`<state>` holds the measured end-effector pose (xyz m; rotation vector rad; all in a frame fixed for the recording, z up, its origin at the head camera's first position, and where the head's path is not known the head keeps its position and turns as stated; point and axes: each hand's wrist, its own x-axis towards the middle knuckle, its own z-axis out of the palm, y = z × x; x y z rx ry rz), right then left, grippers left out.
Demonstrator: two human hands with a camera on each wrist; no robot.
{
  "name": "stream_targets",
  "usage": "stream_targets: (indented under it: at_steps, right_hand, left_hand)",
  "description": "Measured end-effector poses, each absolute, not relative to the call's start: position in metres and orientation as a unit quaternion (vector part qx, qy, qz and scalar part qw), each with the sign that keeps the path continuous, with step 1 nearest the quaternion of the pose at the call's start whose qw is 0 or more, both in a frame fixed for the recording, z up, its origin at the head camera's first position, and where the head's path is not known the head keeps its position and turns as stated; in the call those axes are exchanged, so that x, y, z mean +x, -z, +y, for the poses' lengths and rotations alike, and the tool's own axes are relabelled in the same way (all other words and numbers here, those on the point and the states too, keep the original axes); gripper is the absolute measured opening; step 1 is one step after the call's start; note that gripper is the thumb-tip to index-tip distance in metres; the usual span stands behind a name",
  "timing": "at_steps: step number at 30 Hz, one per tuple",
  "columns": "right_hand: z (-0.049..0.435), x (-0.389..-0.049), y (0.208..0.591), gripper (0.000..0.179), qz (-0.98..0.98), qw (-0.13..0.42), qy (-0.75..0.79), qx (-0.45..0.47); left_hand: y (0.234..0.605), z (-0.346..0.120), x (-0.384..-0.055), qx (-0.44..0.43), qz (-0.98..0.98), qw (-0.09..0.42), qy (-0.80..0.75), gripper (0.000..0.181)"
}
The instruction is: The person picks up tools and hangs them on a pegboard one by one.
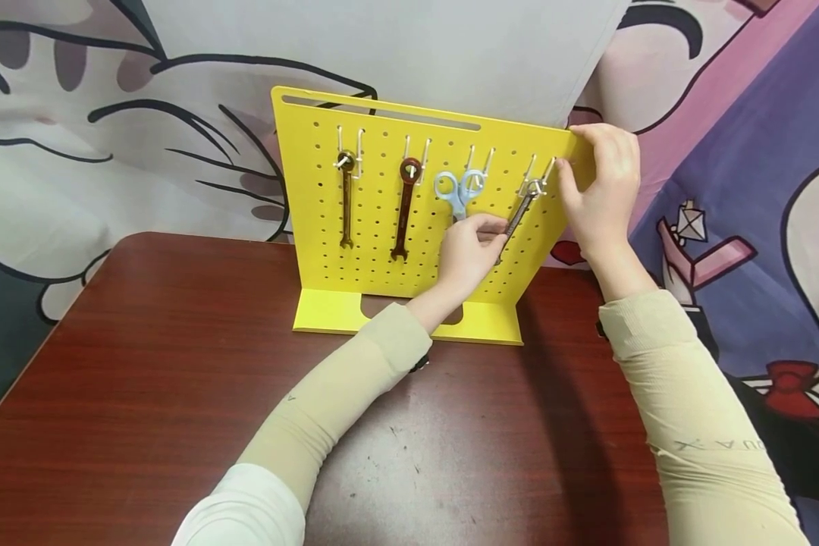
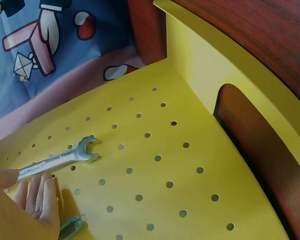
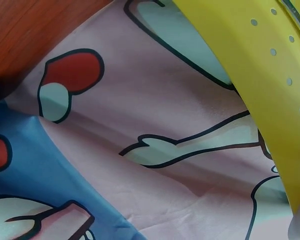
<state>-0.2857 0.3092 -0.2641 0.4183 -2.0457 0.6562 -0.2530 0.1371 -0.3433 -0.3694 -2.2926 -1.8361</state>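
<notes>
A yellow pegboard [image 1: 382, 273] stands upright on the table. At its right side hangs a silver combination wrench [image 1: 521, 212], its ring end on a white hook [image 1: 547, 176]. My left hand [image 1: 469, 254] pinches the wrench's shaft between thumb and fingers; in the left wrist view the open end [image 2: 85, 150] points away from the hand, close over the board. My right hand [image 1: 606, 189] grips the board's upper right edge, its thumb on the front face. Light blue scissors [image 1: 459, 199] hang just left of the wrench, their blades mostly behind my left hand.
Two darker wrenches hang further left, one brassy [image 1: 346, 205] and one reddish-brown [image 1: 405, 216]. The board's base flange [image 1: 327, 311] rests on the dark red wooden table [image 1: 177, 379]. Cartoon-printed cloth [image 1: 744, 189] hangs close behind and to the right.
</notes>
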Motion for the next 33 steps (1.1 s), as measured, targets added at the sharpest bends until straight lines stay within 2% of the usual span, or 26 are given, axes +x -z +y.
stream_targets:
  at_steps: [12, 25, 33]
  right_hand:
    - [0.309, -0.29, 0.263, 0.038, -0.839, 0.452, -0.253, 0.166]
    - [0.311, -0.285, 0.275, 0.047, -0.845, 0.464, -0.207, 0.168]
    - [0.316, -0.267, 0.288, 0.054, -0.844, 0.456, -0.238, 0.156]
  left_hand:
    - [0.354, 0.12, -0.247, -0.161, -0.77, 0.1, 0.609, 0.023]
    - [0.373, 0.066, -0.235, -0.207, -0.809, 0.133, 0.534, 0.023]
    - [0.387, 0.018, -0.229, -0.244, -0.87, 0.161, 0.397, 0.052]
